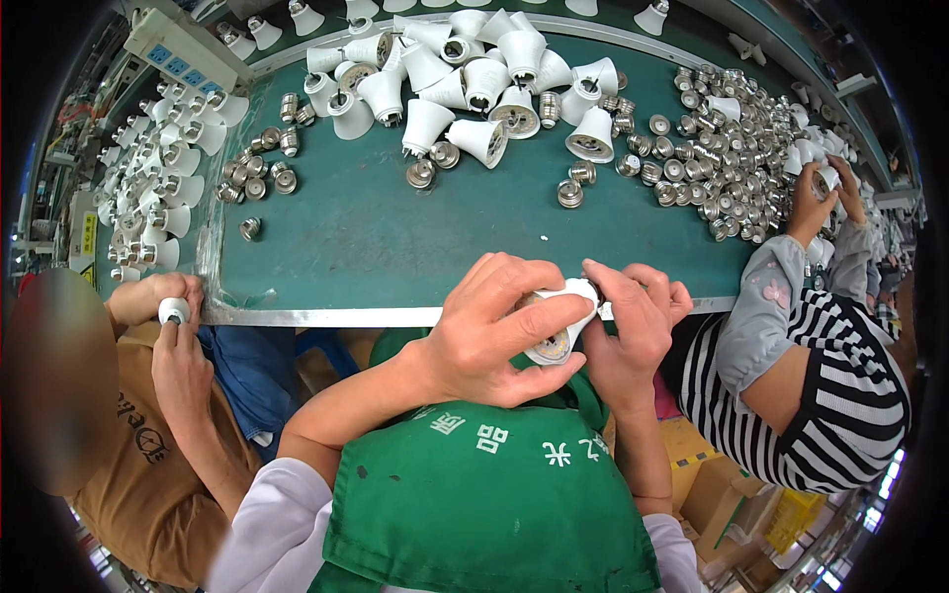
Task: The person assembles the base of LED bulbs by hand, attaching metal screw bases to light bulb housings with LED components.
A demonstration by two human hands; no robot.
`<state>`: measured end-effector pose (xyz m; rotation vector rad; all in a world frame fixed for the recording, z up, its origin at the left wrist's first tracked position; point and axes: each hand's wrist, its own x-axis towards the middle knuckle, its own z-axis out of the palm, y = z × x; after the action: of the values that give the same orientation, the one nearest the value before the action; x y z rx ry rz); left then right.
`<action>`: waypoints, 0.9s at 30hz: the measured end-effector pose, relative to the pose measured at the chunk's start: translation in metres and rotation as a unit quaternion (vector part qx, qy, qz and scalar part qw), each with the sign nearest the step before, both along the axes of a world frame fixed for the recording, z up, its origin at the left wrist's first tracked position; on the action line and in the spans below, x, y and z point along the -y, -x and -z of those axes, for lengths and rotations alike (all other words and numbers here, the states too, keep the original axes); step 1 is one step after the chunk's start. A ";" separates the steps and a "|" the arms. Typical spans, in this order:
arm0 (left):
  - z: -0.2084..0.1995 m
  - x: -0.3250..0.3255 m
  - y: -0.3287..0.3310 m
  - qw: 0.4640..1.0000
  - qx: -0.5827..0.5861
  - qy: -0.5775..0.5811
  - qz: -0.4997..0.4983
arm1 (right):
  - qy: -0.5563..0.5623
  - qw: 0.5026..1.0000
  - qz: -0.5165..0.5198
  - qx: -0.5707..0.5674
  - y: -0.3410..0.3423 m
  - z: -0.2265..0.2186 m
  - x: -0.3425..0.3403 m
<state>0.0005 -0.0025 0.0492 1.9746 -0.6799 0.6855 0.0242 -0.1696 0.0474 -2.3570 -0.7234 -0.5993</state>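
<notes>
In front of my green apron, just over the near edge of the bench, my left hand (494, 331) is closed round a white cone-shaped bulb housing (571, 295). The housing lies on its side, its wide round end toward my left palm and its narrow end toward the right. At that narrow end, the thumb and fingers of my right hand (633, 321) are pinched together. A small dark metallic bit shows there, mostly covered by the fingers, so I cannot make out what they grip. Beyond my hands, several white bulb housings (425, 124) lie heaped at the far side.
Metal screw caps (702, 168) form a large pile at the right; a smaller group (255, 173) lies left on the green bench (395, 237). Housings with caps (163, 188) stand far left by a socket box (183, 54). Co-workers' hands (183, 346) (816, 208) hold white pieces either side.
</notes>
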 end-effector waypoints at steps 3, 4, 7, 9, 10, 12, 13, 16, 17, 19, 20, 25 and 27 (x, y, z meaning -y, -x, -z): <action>0.008 -0.002 -0.003 0.991 -0.082 0.105 0.033 | -0.059 0.992 -0.060 -0.098 -0.002 -0.006 0.003; 0.013 -0.005 -0.005 0.975 -0.136 0.168 0.048 | -0.060 0.992 -0.060 -0.097 -0.003 -0.007 0.006; 0.023 -0.007 -0.003 0.891 -0.286 0.332 0.119 | -0.120 0.969 -0.107 -0.187 -0.002 -0.011 0.012; 0.026 -0.006 -0.002 0.875 -0.303 0.350 0.143 | -0.100 0.977 -0.101 -0.159 0.000 -0.012 0.010; 0.026 -0.006 -0.002 0.875 -0.303 0.349 0.142 | -0.080 0.984 -0.096 -0.130 0.001 -0.012 0.009; 0.028 -0.005 -0.002 0.871 -0.306 0.357 0.145 | -0.096 0.979 -0.107 -0.143 0.001 -0.016 0.007; 0.028 -0.005 -0.002 0.871 -0.306 0.356 0.145 | -0.110 0.975 -0.119 -0.155 0.001 -0.018 0.006; 0.027 -0.005 -0.002 0.834 -0.355 0.397 0.145 | -0.129 0.966 -0.126 -0.184 0.001 -0.019 0.007; 0.027 -0.005 -0.003 0.833 -0.362 0.392 0.145 | -0.129 0.966 -0.126 -0.184 0.000 -0.019 0.008; 0.027 -0.005 -0.002 0.832 -0.370 0.388 0.144 | -0.097 0.974 -0.148 -0.140 -0.002 -0.018 0.011; 0.027 -0.005 -0.002 0.833 -0.370 0.385 0.146 | -0.097 0.974 -0.149 -0.141 -0.001 -0.019 0.011; 0.027 -0.005 -0.002 0.846 -0.355 0.371 0.146 | -0.074 0.979 -0.136 -0.131 -0.001 -0.022 0.012; 0.027 -0.006 -0.002 0.841 -0.361 0.373 0.151 | -0.076 0.978 -0.137 -0.137 -0.002 -0.023 0.011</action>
<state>0.0025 0.0037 0.0226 1.1964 -0.1794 -0.0450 0.0258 -0.1809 0.0700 -2.0943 -0.8236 -0.1963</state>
